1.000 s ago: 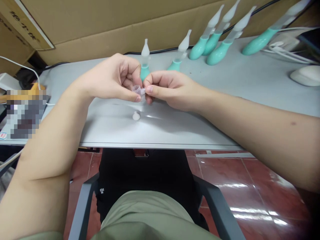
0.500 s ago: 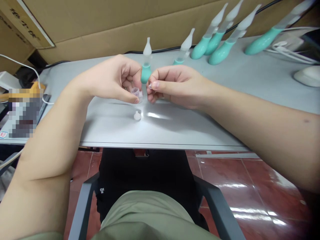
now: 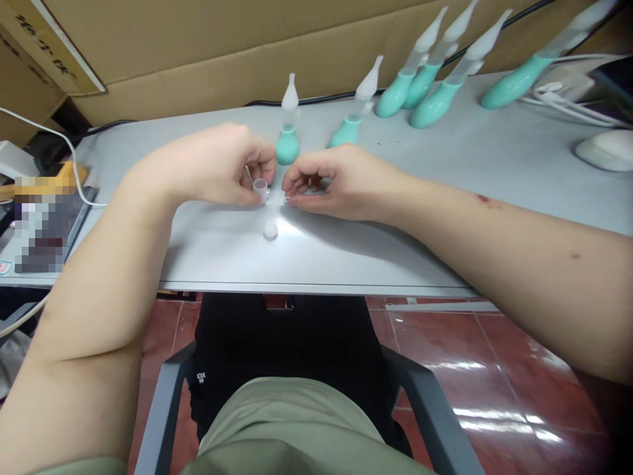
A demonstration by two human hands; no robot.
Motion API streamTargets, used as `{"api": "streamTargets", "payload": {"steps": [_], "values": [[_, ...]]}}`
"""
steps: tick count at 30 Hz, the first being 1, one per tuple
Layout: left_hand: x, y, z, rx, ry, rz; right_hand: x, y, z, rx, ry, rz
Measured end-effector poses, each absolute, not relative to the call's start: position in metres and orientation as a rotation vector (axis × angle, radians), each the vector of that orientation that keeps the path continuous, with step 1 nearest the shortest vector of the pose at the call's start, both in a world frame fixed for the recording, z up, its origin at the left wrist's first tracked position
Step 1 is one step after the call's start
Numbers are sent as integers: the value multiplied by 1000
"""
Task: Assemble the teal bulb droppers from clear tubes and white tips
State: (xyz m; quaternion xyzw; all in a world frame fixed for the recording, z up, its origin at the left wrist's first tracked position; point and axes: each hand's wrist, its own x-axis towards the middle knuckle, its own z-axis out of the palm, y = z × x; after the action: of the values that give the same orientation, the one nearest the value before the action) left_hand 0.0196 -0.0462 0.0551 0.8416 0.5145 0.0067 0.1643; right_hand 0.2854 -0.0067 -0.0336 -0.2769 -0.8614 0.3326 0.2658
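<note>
In my two hands [image 3: 349,179] I am holding one clear cup [image 3: 260,188] and one tiny pale piece [image 3: 286,198]. One white cap [image 3: 270,230], six white-tipped teal bulbs [image 3: 287,146] and one rounded white object [image 3: 606,150] are sitting on the counter [image 3: 222,254].

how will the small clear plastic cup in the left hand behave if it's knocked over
The small clear plastic cup is probably light, given its small size and see-through walls. It seems fairly stiff, its rim looking round in the left hand. It might roll on its curved wall, though the side stub could stop it.
</note>
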Motion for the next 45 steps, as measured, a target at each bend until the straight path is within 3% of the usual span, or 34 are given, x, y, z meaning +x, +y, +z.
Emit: {"api": "streamTargets", "payload": {"steps": [9,17,22,31,34,40,45], "values": [[20,-49,61,2415,1540,-86,290,-3,-32,-737,-2356,906],[18,-69,74,2504,1375,487,290,-1,-35,-795,-2238,990],[20,-62,65,2376,1173,242,289,-6,-30,-804,-2194,1022],[29,-60,56,2418,1277,-143,289,-9,-29,-807,-2178,994],[30,-66,59,2398,1201,76,286,-12,-26,-766,-2085,1100],[30,-65,46,2270,1152,904,281,-8,-24,-581,-1675,1346],[26,-53,38,2234,1169,998,280,-8,-26,-647,-1505,1397]]}}
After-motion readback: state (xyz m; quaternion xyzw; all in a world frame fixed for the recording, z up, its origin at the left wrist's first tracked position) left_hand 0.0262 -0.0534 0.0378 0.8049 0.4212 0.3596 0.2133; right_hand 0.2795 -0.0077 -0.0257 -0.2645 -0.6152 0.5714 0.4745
